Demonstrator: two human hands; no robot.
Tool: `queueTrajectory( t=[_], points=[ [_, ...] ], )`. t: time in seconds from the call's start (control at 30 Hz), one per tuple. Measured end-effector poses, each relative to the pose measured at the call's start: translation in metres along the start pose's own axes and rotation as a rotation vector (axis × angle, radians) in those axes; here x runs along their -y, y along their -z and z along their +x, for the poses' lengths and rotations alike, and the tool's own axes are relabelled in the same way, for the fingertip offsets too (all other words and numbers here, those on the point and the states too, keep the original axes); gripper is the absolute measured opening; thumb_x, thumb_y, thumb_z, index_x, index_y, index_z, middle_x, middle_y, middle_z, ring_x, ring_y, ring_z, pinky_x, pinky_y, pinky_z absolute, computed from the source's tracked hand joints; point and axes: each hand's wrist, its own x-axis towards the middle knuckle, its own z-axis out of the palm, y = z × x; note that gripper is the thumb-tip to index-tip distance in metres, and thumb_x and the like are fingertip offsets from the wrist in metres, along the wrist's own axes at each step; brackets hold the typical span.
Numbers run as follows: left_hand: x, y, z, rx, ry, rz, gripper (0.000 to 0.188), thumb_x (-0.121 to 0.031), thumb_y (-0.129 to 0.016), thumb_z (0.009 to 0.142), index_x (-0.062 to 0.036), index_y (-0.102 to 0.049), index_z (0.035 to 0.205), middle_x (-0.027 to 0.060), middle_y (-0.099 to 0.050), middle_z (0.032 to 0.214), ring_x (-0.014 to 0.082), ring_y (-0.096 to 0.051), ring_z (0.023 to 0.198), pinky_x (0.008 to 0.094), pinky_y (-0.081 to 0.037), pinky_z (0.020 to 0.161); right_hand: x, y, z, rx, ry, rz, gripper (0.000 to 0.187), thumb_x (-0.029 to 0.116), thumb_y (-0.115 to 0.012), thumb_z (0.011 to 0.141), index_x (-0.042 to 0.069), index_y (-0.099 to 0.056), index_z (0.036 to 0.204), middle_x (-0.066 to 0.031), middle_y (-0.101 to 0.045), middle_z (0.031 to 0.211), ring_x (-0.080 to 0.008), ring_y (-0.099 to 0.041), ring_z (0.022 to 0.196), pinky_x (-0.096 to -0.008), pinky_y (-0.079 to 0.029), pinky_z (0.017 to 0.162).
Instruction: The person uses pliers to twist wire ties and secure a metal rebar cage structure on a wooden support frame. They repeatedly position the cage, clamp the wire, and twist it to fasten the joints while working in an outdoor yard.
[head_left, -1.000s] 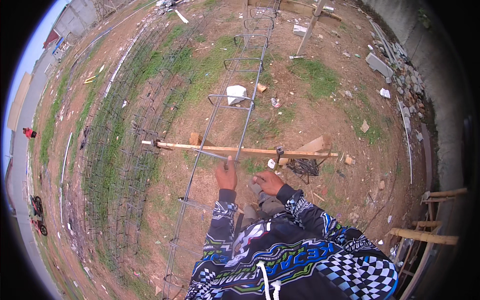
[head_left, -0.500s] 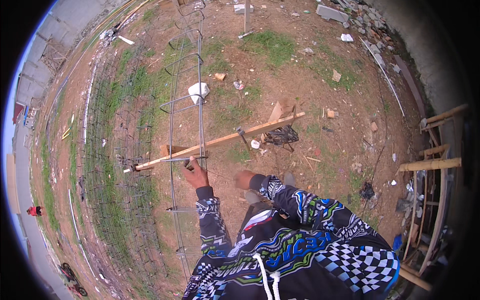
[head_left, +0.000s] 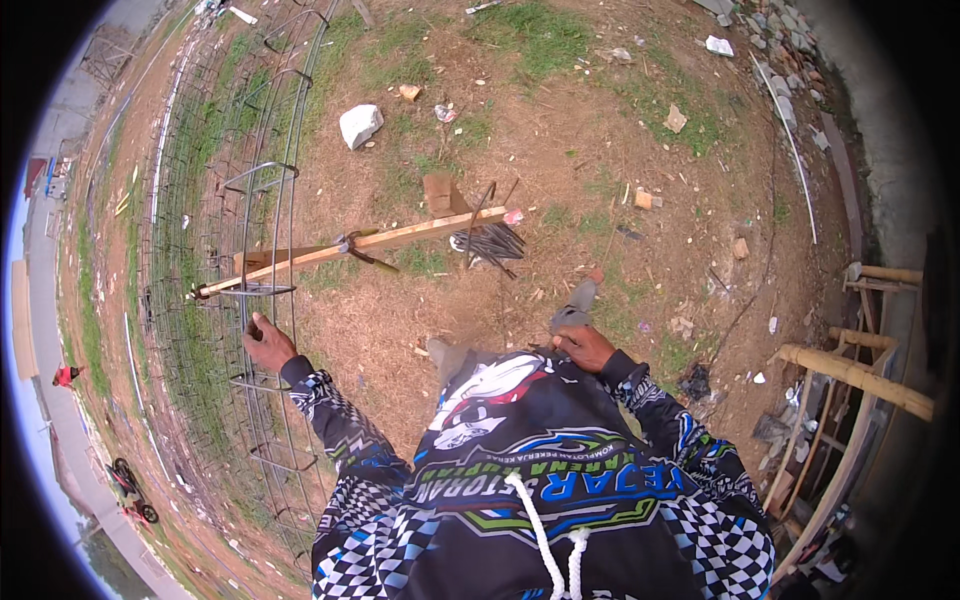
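Along my left side runs a long rebar cage (head_left: 291, 200) of thin bars and bent stirrups. It rests across a narrow wooden plank (head_left: 420, 232). My left hand (head_left: 270, 345) is at the cage just on my side of the plank, its fingers curled round a long bar. Low in front of my body, above a grey shoe (head_left: 578, 303), my right hand (head_left: 587, 348) is closed; what it may hold is hidden. Pincers (head_left: 349, 243) hang over the plank to the right of the cage. A bundle of dark wire (head_left: 490, 243) lies by the plank's right end.
More rebar cages (head_left: 185, 260) lie in rows on the grass at left. A white block (head_left: 360, 126) sits beyond the plank. Bamboo framing (head_left: 855, 375) stands at right, below a wall. A parked motorcycle (head_left: 133, 490) and a person in red (head_left: 66, 376) are far left.
My view has shifted, so the cage, plank and pincers now appear farther left. My right hand has moved away from the left one, toward my right side. The left hand stays by the cage.
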Motion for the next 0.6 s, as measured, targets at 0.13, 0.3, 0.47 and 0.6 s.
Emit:
queueTrajectory(
  t=[0.13,0.3,0.47,0.6],
  points=[
    [-0.092,0.005,-0.095,-0.097,0.097,-0.133,0.048,-0.042,-0.061,0.094,0.0047,-0.065,0.107,0.0194,-0.068,0.103,0.0319,-0.064,0.090,0.0416,-0.049,0.081,-0.074,0.115,-0.055,-0.269,-0.214,-0.130,0.031,0.030,-0.051,0.094,0.003,-0.068,0.093,-0.0227,-0.065,0.086,-0.0387,-0.063,0.083,-0.0450,-0.048,0.074],
    [-0.233,-0.053,-0.160,0.201,-0.097,-0.406,0.041,-0.039,-0.064,0.095,0.0022,-0.066,0.102,0.0099,-0.066,0.091,0.0184,-0.058,0.086,0.0325,-0.046,0.080,-0.120,0.204,-0.065,-0.617,-0.301,-0.105,0.027,0.026,-0.052,0.094,0.004,-0.066,0.101,-0.0204,-0.066,0.083,-0.0359,-0.064,0.079,-0.0437,-0.048,0.072],
    [-0.304,-0.116,-0.166,0.600,-0.130,-0.377,0.048,-0.045,-0.060,0.094,0.0008,-0.068,0.104,0.0104,-0.069,0.088,0.0178,-0.062,0.082,0.0301,-0.048,0.078,-0.182,0.219,-0.051,-0.751,-0.346,0.027,0.025,0.020,-0.050,0.094,0.004,-0.062,0.109,-0.0144,-0.065,0.075,-0.0302,-0.063,0.069,-0.0398,-0.048,0.066],
    [-0.310,-0.135,-0.166,0.528,-0.058,-0.132,0.056,-0.056,-0.061,0.090,-0.0007,-0.070,0.096,0.0098,-0.069,0.074,0.0205,-0.064,0.070,0.0333,-0.049,0.070,-0.188,0.220,-0.036,-0.583,-0.548,0.211,0.025,0.020,-0.048,0.094,0.004,-0.062,0.106,-0.0136,-0.063,0.072,-0.0274,-0.062,0.064,-0.0385,-0.048,0.064]
  ],
)
